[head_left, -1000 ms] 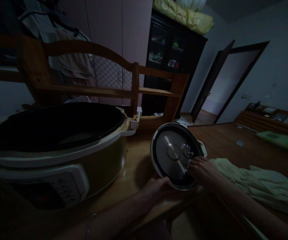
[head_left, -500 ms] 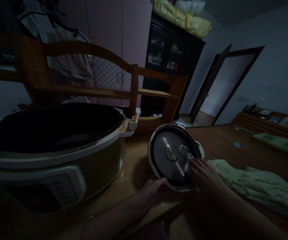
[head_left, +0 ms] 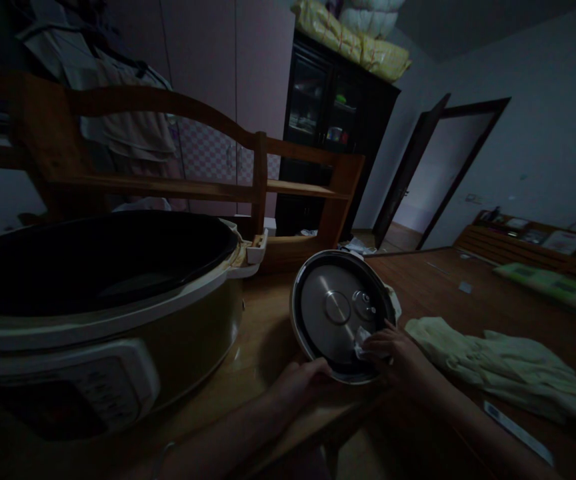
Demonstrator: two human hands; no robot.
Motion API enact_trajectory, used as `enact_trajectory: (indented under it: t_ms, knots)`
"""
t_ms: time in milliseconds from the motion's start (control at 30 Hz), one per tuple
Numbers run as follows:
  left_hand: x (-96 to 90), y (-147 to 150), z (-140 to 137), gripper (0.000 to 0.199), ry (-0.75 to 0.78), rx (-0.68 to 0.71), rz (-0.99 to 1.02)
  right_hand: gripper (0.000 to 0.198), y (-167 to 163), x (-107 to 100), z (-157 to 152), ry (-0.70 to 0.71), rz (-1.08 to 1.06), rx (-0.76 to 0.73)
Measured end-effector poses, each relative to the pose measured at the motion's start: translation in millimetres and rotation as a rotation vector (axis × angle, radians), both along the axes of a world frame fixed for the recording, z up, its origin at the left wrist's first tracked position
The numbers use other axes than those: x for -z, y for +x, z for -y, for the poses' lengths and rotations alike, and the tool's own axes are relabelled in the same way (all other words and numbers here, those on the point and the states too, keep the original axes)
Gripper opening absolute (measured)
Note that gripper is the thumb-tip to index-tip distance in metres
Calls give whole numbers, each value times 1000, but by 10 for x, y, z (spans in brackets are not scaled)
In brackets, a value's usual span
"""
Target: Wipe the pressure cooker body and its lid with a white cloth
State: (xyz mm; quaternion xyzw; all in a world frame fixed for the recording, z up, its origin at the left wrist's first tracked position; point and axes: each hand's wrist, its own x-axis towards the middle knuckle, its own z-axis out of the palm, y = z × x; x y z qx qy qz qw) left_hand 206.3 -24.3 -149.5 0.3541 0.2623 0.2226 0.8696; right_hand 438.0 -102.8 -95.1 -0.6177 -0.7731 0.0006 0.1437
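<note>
A round cooker lid (head_left: 318, 300) with a brushed-metal inner face and a dark seal stands tilted on the wooden desk (head_left: 268, 333), its inside towards me. My left hand (head_left: 303, 380) grips the lid's lower left rim, fingers partly hidden behind it. Pinched in my right hand (head_left: 388, 347) is a crumpled white tissue (head_left: 361, 339), pressed to the lower right of the metal face, below the round valve part. To the left stands a large rice cooker (head_left: 203, 333), lidless, its dark inner pot facing up and a control panel at the front.
Behind the desk rises a wooden shelf (head_left: 288, 190). A pale green cloth (head_left: 493, 360) lies on the brown surface to the right, near a white strip-like object (head_left: 518, 433). Farther off are a dark cabinet (head_left: 313, 133) and a doorway.
My right hand has moved the tissue down and left across the lid, from beside the valve part to below it. My left hand keeps its hold on the rim. The view has shifted slightly.
</note>
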Motion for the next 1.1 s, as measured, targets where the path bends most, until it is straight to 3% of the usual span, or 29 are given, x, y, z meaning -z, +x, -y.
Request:
enact_trajectory:
  t_ms: [167,433,833,1100]
  knots:
    - [-9,2,-2,22,-8,-5,-7,40,-98,121,-5,27,96,-63]
    - [-26,-7,0,20,-21,-3,-2,60,-84,379,-162,187,491,78]
    - [-36,-31,-40,21,-55,-1,28,71,-35,109,-618,259,530,141]
    - [11,-33,-74,16,-106,-11,32,72,125,4,-880,151,502,69]
